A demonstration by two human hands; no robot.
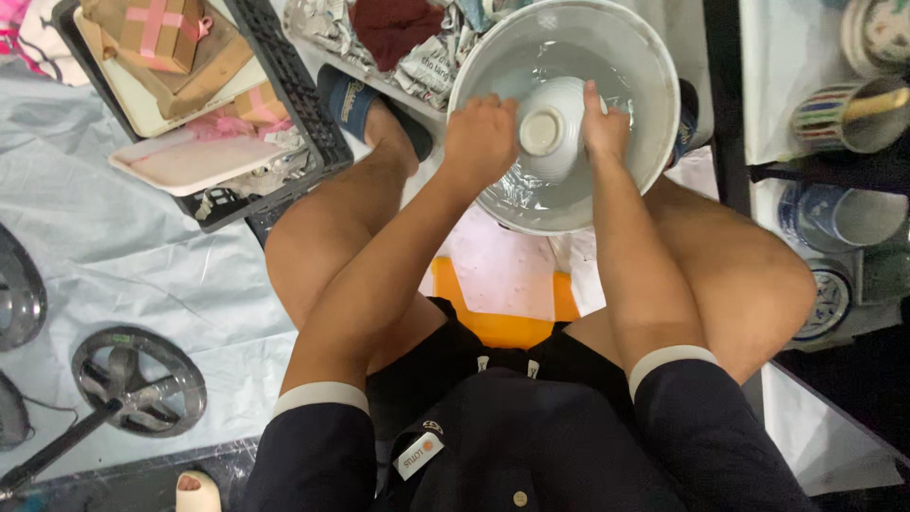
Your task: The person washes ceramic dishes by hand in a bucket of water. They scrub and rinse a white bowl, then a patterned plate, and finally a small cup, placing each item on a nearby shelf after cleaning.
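Left hand (pixel 482 140) fingertips hidden behind upturned white bowl (pixel 553 128); right hand (pixel 605 123) palm side hidden against same bowl. Bowl interior not visible. White basin (pixel 640 71) top rim cut by upper edge; lower wall hidden behind forearms. Water level in basin: cannot tell. Black crate (pixel 294 90) cut by upper edge. Striped mug (pixel 848 116) and blue-patterned plate (pixel 823 301) partly hidden. Round metal object (pixel 19 294) cut by left edge.

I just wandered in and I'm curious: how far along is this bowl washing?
In hand: both hands, left hand and right hand, hold a white bowl upside down in the water-filled basin. Cups and plates sit on the right; whether they are washed or waiting cannot be told.
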